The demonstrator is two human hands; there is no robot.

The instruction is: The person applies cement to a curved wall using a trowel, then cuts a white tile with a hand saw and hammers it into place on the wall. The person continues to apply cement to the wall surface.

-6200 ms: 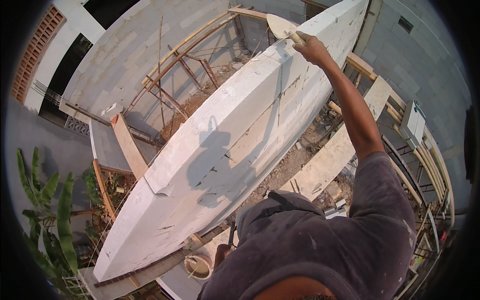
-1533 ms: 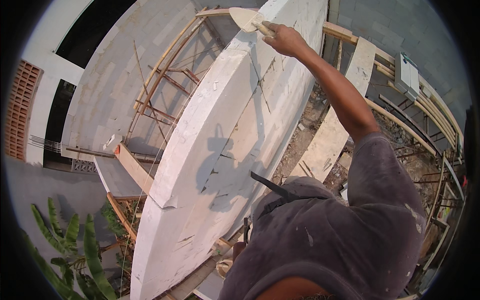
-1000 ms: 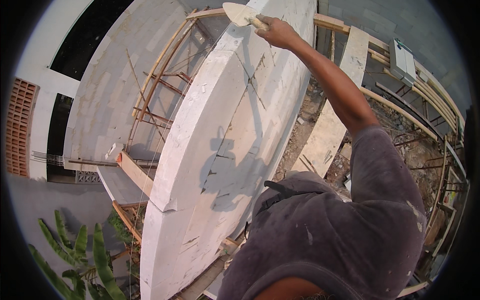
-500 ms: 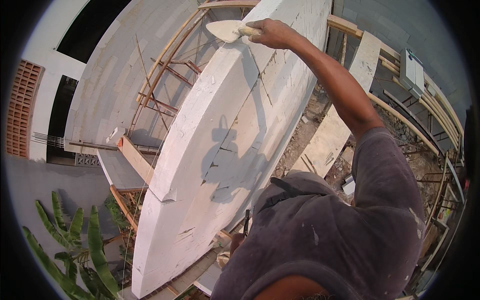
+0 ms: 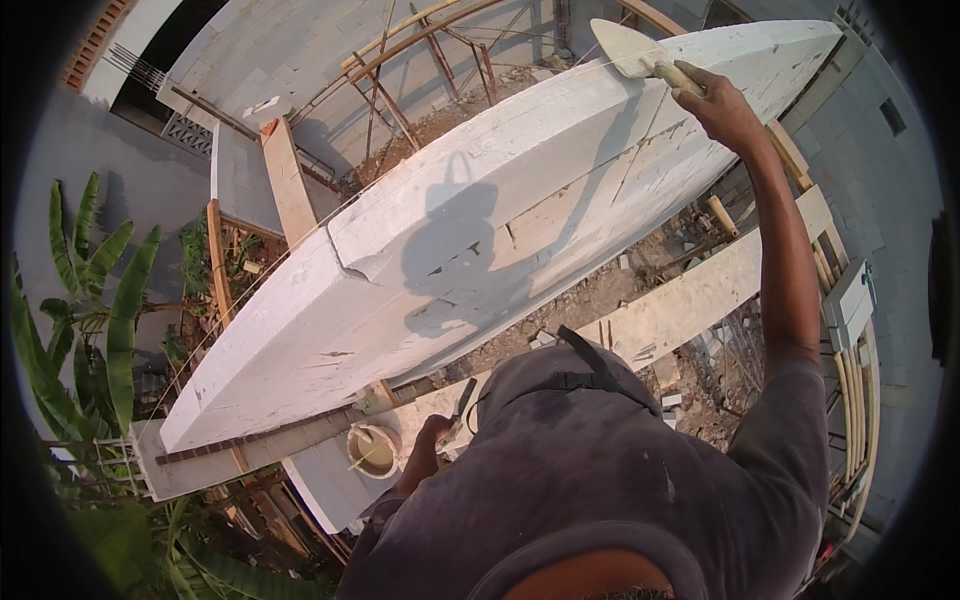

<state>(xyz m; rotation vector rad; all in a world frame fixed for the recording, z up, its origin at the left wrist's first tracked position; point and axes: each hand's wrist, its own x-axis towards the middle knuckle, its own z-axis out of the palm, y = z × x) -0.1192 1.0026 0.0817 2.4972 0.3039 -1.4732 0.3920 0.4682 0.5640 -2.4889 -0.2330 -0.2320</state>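
My right hand is wrapped round the handle of a pointing trowel, out at the end of my stretched right arm. Its pale, mortar-coated blade lies at the top edge of a white block wall; I cannot tell whether it touches. Low on my left side, my left hand is closed round a slim dark tool whose kind I cannot make out. Beside that hand stands a bucket with greyish paste and a stick-like handle in it. Shadows of my head and arm fall across the wall's face.
A thin string runs along the wall's top edge. Planks form a walkway between me and the wall, above rubble. Scaffold poles stand beyond the wall, banana leaves at left, a pale block at right.
My view has turned, so the wall lies more crosswise. The trowel remains in my right hand at the wall's top edge. My left hand shows more fully, and the bucket has come into view.
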